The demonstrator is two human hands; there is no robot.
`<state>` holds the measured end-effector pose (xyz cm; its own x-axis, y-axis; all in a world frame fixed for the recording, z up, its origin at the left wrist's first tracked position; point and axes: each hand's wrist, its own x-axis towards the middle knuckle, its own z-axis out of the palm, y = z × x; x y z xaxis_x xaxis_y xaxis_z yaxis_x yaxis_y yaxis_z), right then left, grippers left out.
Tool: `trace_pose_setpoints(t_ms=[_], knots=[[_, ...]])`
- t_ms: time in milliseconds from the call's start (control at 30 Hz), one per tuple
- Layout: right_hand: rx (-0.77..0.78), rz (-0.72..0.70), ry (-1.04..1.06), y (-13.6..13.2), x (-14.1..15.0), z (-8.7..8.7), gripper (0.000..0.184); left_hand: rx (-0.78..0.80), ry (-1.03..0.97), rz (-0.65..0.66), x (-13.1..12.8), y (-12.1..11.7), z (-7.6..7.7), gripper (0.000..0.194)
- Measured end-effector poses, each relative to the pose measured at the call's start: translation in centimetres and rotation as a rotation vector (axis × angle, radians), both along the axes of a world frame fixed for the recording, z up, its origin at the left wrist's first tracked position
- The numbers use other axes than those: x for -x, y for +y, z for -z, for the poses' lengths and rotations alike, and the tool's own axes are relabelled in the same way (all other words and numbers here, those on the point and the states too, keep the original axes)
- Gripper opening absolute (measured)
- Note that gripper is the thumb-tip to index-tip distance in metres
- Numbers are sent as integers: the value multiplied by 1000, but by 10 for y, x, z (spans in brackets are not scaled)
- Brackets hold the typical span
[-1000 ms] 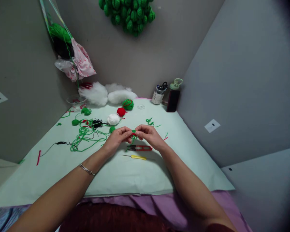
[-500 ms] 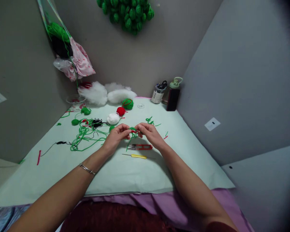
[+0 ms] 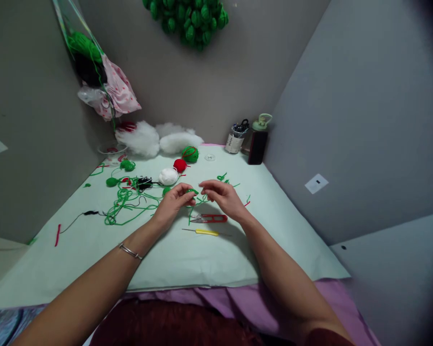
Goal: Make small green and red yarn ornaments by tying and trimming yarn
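Yarn in green, a small crocheted piece (image 3: pixel 192 192), is pinched between the thumb and fingertips of the left hand (image 3: pixel 175 202). The right hand (image 3: pixel 222 196) is held just beside it, fingers loosely curled and apart from it. Red snips (image 3: pixel 211 218) and a yellow hook (image 3: pixel 206 232) lie below the fingers.

I think I am looking at a small craft corner in a home, for yarn work. A pale green sheet (image 3: pixel 187 259) covers the table between plain grey walls. On it I see balls of yarn (image 3: pixel 180 165), white stuffing (image 3: pixel 159 139), red thread snips (image 3: pixel 210 218) and a yellow crochet hook (image 3: pixel 206 232). Finished green pieces (image 3: pixel 187 21) hang on the wall, and a bag of yarn (image 3: pixel 94 72) hangs at the left.
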<state>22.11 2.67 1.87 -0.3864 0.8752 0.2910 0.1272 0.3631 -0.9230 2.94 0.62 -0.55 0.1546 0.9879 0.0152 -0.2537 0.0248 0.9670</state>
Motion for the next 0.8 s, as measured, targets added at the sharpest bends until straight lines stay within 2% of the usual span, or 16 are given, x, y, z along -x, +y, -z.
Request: trace_pose_setpoints(t_ms=[100, 300, 400, 567, 667, 800], knots=[[41, 29, 107, 4, -3, 0, 39, -2, 12, 23, 0, 0, 0, 36], [91, 50, 58, 4, -1, 1, 15, -36, 107, 34, 1, -1, 1, 33], [55, 49, 51, 2, 1, 0, 14, -52, 129, 18, -1, -3, 0, 33], [19, 81, 36, 1, 0, 1, 25, -97, 55, -17, -4, -2, 3, 39], [3, 64, -38, 0, 2, 3, 20, -129, 58, -9, -3, 0, 5, 34], [-97, 49, -109, -1, 7, 7, 17, -166, 89, -11, -3, 0, 6, 29]])
